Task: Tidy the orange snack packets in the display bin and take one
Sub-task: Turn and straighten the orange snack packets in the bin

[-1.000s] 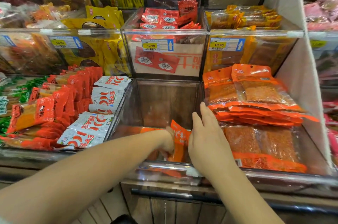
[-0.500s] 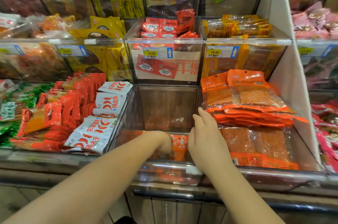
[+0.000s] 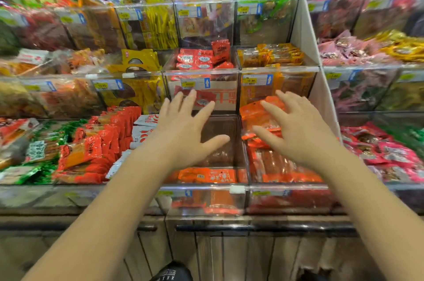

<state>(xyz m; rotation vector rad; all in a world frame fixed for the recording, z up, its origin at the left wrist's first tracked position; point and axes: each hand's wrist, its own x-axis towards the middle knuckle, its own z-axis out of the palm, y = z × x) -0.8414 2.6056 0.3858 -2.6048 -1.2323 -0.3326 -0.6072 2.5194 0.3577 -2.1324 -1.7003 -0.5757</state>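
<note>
A clear display bin sits in the lowest row, in the middle. A few orange snack packets lie flat along its front wall; the back of the bin shows bare wood. My left hand hovers above the bin with fingers spread, holding nothing. My right hand hovers, also spread and holding nothing, over the neighbouring bin on the right, where larger orange packets are stacked. Neither hand touches a packet.
Red and white packets fill the bin to the left. Red packets and yellow-orange packets sit in the row above. A white divider panel rises on the right, with pink packets beyond it.
Both hands have lifted out of the bin and spread open. The left hand let go of the orange packets, which now lie flat at the front. The camera has tilted up.
</note>
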